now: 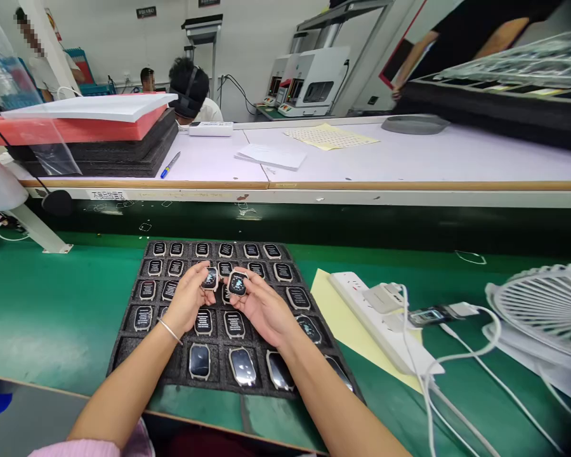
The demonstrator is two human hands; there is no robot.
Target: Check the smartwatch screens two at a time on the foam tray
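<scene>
On my feed, the left hand has its fingers closed on one watch, and the right hand grips a second watch beside it. Both are held above the foam tray on the green tabletop. I'd judge each light and stiff, the glass slippery and easily scratched. I'd take hold by the side edges, keeping pressure off the lit screens.
</scene>
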